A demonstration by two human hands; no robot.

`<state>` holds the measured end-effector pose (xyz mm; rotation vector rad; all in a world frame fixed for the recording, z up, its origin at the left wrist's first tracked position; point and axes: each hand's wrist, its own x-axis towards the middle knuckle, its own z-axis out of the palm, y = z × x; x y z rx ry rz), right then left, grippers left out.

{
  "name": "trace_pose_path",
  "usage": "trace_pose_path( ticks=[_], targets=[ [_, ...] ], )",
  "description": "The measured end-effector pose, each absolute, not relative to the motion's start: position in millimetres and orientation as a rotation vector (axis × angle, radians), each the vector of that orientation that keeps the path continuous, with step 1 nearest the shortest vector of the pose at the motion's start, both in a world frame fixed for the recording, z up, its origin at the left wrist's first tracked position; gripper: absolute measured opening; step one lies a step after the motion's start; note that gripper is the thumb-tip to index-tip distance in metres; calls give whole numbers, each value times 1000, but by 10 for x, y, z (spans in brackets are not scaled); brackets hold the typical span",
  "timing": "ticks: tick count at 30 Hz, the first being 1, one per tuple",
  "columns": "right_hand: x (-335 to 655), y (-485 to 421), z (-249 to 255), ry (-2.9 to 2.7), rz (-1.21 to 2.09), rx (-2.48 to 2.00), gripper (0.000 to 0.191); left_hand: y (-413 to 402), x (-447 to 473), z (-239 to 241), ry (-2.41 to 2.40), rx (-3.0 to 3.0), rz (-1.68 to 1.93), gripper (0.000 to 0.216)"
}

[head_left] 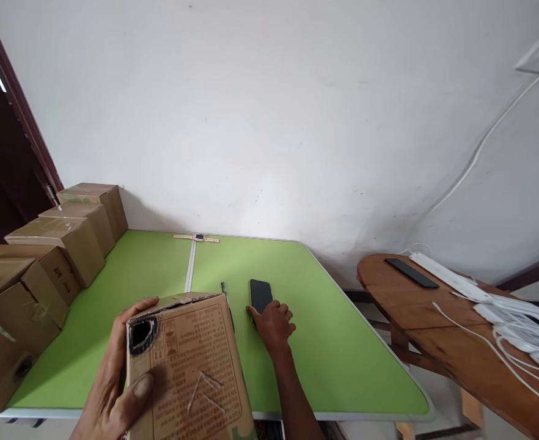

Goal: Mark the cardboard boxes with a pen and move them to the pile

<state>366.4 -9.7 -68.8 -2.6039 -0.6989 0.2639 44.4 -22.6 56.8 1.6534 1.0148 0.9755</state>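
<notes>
Gripping a cardboard box in the left hand, thumb pressed flat on its printed front face, fingers wrapped round its left side. Box held up off the green table, near the front edge, tilted a little, close to the camera. Brown corrugated board, worn and creased, covered in small red-brown print; ragged round hole with a darkened rim at its upper left corner; a few pale strips stuck across the front.

Resting palm down on the table just right of the box: the right hand, fingers curled loosely over the near end of a black phone, touching it, not lifting it. Phone flat, glossy, rectangular with rounded corners, screen dark. Beside it, between phone and box, a slim dark pen, partly hidden behind the box's top edge.

Smooth matte green tabletop, pale rim, split by a light seam down the middle. At the far edge, across the seam, a wristwatch laid out flat, light strap. Along the left side, a stepped row of taped brown cartons. To the right, well apart, a rounded wooden table, scuffed, carrying a second dark phone, a white power strip and a tangle of white cables.
</notes>
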Motion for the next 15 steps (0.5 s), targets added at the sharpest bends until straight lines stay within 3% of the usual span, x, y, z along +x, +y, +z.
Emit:
trace_pose_path(
  ticks=[4, 8, 10, 15],
  targets=[
    [3865, -100, -723, -623, 429, -2523, 75, -196, 474, 549, 983, 1669, 1026, 74],
    [3953, -164, -778, -632, 629, -2294, 34, -192, 461, 534, 974, 1687, 1018, 71],
    [3927, -282, -791, -628, 700, -2142, 23, -194, 442, 530, 963, 1675, 978, 74],
    [3681, -795, -599, -499, 866, -1618, 46, -201, 418, 513, 950, 1645, 963, 77]
  ],
)
